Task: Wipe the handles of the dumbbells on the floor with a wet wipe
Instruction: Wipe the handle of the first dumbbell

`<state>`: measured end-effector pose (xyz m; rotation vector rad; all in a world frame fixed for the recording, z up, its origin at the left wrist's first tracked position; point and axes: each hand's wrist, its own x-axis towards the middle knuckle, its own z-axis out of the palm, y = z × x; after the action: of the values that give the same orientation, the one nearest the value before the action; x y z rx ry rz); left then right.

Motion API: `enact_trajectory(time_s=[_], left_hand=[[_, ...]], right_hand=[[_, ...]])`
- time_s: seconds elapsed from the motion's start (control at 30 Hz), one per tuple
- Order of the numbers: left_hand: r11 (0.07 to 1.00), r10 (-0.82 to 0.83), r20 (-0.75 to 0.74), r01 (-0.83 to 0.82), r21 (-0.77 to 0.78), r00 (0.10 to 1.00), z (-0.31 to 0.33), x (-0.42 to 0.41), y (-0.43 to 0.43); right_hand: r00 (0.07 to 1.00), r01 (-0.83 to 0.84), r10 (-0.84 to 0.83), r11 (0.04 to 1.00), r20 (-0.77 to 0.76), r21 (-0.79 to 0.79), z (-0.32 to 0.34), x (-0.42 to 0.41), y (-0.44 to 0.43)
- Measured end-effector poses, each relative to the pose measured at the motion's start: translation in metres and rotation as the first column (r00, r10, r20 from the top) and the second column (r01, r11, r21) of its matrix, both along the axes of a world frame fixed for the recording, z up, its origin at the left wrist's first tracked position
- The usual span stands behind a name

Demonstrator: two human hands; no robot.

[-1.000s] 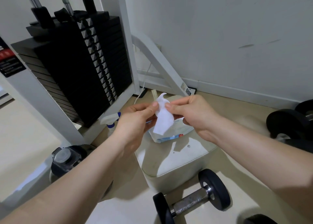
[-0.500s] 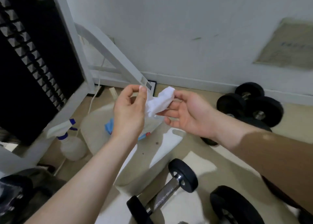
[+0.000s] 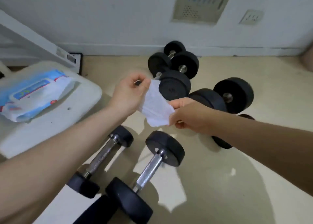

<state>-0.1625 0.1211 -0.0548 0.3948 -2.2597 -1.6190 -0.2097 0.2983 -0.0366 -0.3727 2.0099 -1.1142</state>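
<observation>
Wet wipe (image 3: 156,105), white and crumpled, is stretched in the air between the person's two hands, above the floor and clear of every dumbbell. Left hand (image 3: 130,94) has its fingers curled in, pinching the wipe's upper corner; right hand (image 3: 189,116) pinches the lower edge between thumb and fingers, the other fingers tucked under. Just below the hands two dumbbells lie side by side on the pale floor (image 3: 220,181): the smaller dumbbell (image 3: 101,157) under the left forearm, and the larger dumbbell (image 3: 149,170) beneath the wipe, both with bare chrome handles running slantwise. Beyond the left hand, toward the wall, a cluster of black dumbbells (image 3: 175,71) sits close together, one black end showing right behind the wipe. Past the right hand another heavy dumbbell (image 3: 233,94) rests, partly hidden by the right wrist. Off to the left of the left hand a blue and white wipes pack (image 3: 32,93) lies on a white padded seat (image 3: 76,108), with a white machine frame (image 3: 33,42) slanting behind it.
</observation>
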Motion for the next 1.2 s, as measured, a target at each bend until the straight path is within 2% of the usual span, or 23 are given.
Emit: enact_trajectory(time_s=[0.13, 0.27, 0.33, 0.37, 0.43, 0.5, 0.53, 0.57, 0.63, 0.7, 0.8, 0.93, 1.0, 1.07, 1.2], left_hand=[[0.969, 0.011, 0.192, 0.037, -0.245, 0.981, -0.023, 0.028, 0.030], [0.966, 0.107, 0.389, -0.002, -0.259, 0.915, -0.040, 0.074, 0.055], [0.942, 0.206, 0.413, -0.065, -0.330, 0.887, -0.045, 0.091, 0.064], [0.926, 0.287, 0.394, -0.147, -0.348, 0.873, -0.048, 0.097, 0.066], [0.861, 0.506, 0.339, -0.441, -0.255, 0.793, -0.052, 0.106, 0.064], [0.669, 0.710, 0.292, -0.744, 0.006, 0.641, -0.052, 0.122, 0.063], [0.550, 0.775, 0.278, -0.822, 0.145, 0.567, -0.051, 0.133, 0.064], [0.460, 0.813, 0.289, -0.861, 0.216, 0.506, -0.051, 0.146, 0.067], [0.401, 0.828, 0.370, -0.906, 0.132, 0.421, -0.054, 0.179, 0.079], [0.433, 0.806, 0.443, -0.901, 0.009, 0.392, -0.056, 0.210, 0.089], [0.575, 0.715, 0.538, -0.814, -0.089, 0.446, -0.055, 0.243, 0.096], [0.781, 0.580, 0.618, -0.577, -0.238, 0.531, -0.052, 0.256, 0.097], [0.850, 0.500, 0.606, -0.486, -0.205, 0.619, -0.049, 0.266, 0.094], [0.878, 0.438, 0.584, -0.465, -0.113, 0.684, -0.046, 0.277, 0.095], [0.863, 0.453, 0.508, -0.502, -0.046, 0.732, -0.041, 0.287, 0.102]], right_hand=[[0.963, 0.216, -0.176, 0.957, 0.204, -0.193, -0.033, 0.004, 0.048], [0.850, 0.374, -0.191, 0.875, 0.491, -0.308, -0.052, 0.012, 0.066], [0.780, 0.433, -0.186, 0.850, 0.598, -0.300, -0.059, 0.016, 0.057], [0.766, 0.440, -0.182, 0.847, 0.616, -0.297, -0.062, 0.018, 0.048], [0.789, 0.387, -0.142, 0.870, 0.597, -0.305, -0.069, 0.023, 0.029], [0.851, 0.235, -0.023, 0.910, 0.524, -0.341, -0.076, 0.033, 0.011], [0.880, 0.134, 0.054, 0.925, 0.472, -0.355, -0.078, 0.039, 0.003], [0.899, 0.023, 0.139, 0.932, 0.415, -0.362, -0.081, 0.047, -0.004], [0.912, -0.208, 0.309, 0.915, 0.270, -0.345, -0.083, 0.065, -0.016], [0.883, -0.401, 0.455, 0.861, 0.118, -0.314, -0.082, 0.080, -0.024], [0.790, -0.597, 0.613, 0.771, 0.008, -0.224, -0.075, 0.099, -0.026], [0.655, -0.698, 0.728, 0.685, 0.201, -0.210, -0.052, 0.108, -0.014], [0.620, -0.711, 0.750, 0.661, 0.231, -0.239, -0.045, 0.114, -0.014], [0.626, -0.690, 0.735, 0.678, 0.260, -0.255, -0.043, 0.134, -0.017], [0.676, -0.599, 0.639, 0.767, 0.368, -0.230, -0.058, 0.188, -0.013]])
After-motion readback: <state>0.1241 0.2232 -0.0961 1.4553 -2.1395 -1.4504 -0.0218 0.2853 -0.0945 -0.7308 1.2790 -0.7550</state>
